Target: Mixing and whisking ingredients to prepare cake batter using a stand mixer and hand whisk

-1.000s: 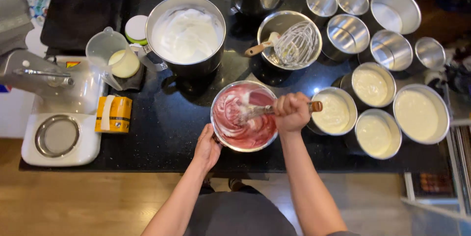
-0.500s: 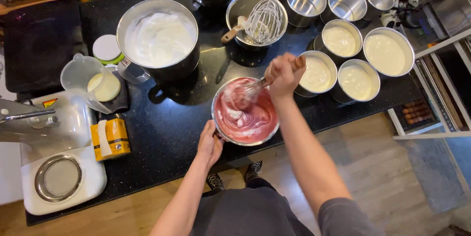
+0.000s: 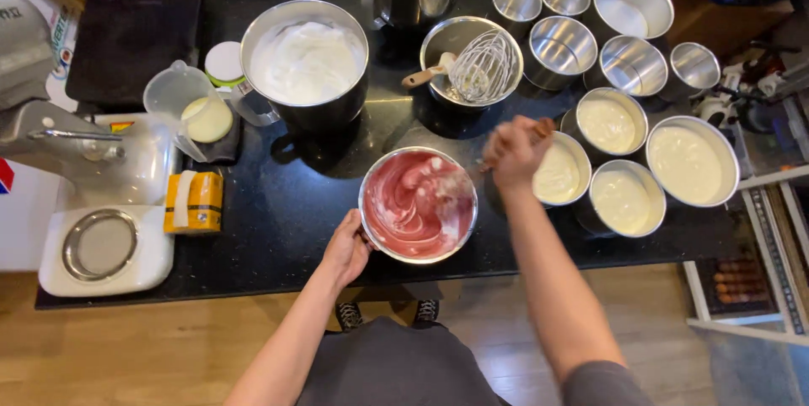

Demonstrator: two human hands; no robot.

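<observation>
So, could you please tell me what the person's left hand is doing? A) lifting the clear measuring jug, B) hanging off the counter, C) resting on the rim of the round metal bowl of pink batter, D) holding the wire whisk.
C: the left hand rests against the near-left rim of the round metal bowl of pink batter, steadying it.

Four filled tins (image 3: 607,125), five empty tins (image 3: 563,45), one pink bowl (image 3: 418,204), two whisks (image 3: 482,69)

The mixing bowl (image 3: 419,205) is shiny metal holding glossy, smooth pink batter, on a polished black stone counter (image 3: 286,204). The round tins (image 3: 628,64) are brushed metal; the whisk (image 3: 480,69) has wire loops and a wooden handle. The floor (image 3: 126,355) is matt wood
</observation>
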